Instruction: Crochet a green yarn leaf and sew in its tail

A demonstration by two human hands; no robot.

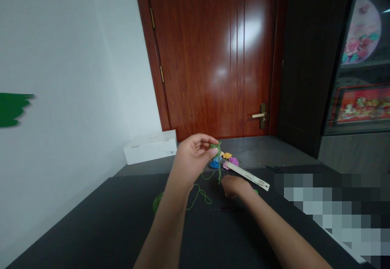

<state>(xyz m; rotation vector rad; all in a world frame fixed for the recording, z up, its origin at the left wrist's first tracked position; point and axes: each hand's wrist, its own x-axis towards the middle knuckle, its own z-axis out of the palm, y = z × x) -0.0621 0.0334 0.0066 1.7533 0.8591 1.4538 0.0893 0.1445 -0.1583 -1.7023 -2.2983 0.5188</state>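
Observation:
My left hand (199, 151) is raised above the dark table, thumb and fingers pinched on a small piece of green yarn work (215, 149). A loose green strand (219, 171) hangs from it. Lower and to the right, my right hand (234, 184) is close to the tabletop, its fingers turned away and mostly hidden, so what they do cannot be made out. A green yarn ball (157, 202) lies partly behind my left forearm, with a slack yarn line (199, 192) curling on the table. Just below my right hand is a thin dark-handled tool (227, 209), perhaps a crochet hook.
Behind my hands lie several yarn flowers, among them a purple flower (234, 161), a blue flower (215, 164) and a yellow flower (227, 155). A pale ruler (250, 174) slants beside them. A white box (150, 147) stands against the wall at back left.

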